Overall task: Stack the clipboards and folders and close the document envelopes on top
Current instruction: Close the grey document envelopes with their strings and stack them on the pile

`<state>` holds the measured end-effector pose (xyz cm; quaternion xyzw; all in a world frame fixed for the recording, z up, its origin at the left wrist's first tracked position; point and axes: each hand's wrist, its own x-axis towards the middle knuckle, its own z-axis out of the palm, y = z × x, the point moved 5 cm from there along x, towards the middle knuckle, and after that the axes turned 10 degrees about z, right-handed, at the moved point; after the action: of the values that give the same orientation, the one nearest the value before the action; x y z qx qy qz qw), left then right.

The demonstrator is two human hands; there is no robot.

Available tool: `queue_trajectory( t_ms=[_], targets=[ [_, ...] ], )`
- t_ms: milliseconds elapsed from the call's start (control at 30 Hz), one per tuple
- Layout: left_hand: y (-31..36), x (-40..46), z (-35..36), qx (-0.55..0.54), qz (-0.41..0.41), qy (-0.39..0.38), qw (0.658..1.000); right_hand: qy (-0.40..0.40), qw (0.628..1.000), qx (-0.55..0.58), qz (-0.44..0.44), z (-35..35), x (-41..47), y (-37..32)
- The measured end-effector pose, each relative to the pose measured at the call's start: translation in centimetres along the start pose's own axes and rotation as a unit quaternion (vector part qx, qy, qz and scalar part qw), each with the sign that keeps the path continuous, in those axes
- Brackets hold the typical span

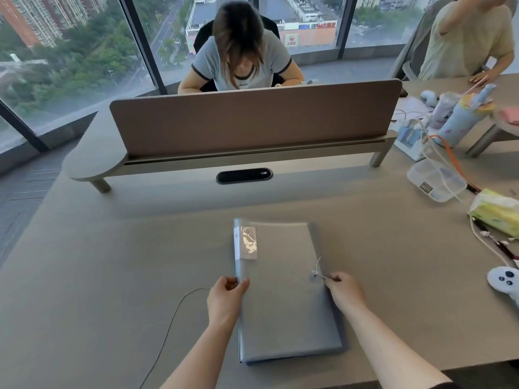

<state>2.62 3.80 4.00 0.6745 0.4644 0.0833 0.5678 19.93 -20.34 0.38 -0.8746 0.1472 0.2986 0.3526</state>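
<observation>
A stack of grey folders and clipboards point(283, 318) lies on the desk in front of me, with a translucent grey document envelope on top. The envelope has a round button clasp point(315, 275) near its right edge and a white string point(318, 264) looping from it. My right hand point(341, 290) pinches the end of that string just right of the clasp. My left hand point(226, 297) grips the envelope's left edge between thumb and fingers. A shiny label point(248, 241) sits near the stack's far left corner.
A brown divider screen point(252, 119) stands across the desk; a person sits behind it, another at far right. A clear plastic box point(435, 181), tissue pack point(495, 211), white controller point(504, 279) and cables lie at right. A thin dark wire point(174, 315) runs at left.
</observation>
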Motion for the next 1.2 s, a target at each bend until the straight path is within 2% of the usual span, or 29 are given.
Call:
queue_trajectory(
  t_ms=[167, 433, 667, 967, 1200],
  targets=[
    [0.1, -0.3, -0.1, 0.055, 0.01, 0.01, 0.998, -0.003, 0.998, -0.046, -0.03, 0.2, -0.3, 0.1],
    [-2.6, 0.0, 0.6, 0.031, -0.043, -0.069, 0.996, 0.018, 0.998, -0.045, -0.038, 0.0, -0.5, -0.4],
    [-2.0, -1.0, 1.1, 0.0, -0.075, -0.085, 0.994, 0.039, 0.998, -0.041, 0.014, -0.1, -0.4, -0.9],
    [-1.8, -0.4, 1.3, -0.029, -0.082, -0.105, 0.991, 0.003, 0.996, -0.022, 0.087, 0.0, 1.2, -0.4],
    [-2.0, 0.4, 1.3, -0.057, -0.129, -0.122, 0.982, -0.016, 0.993, -0.005, 0.121, 0.3, 2.6, 0.0]
  ],
)
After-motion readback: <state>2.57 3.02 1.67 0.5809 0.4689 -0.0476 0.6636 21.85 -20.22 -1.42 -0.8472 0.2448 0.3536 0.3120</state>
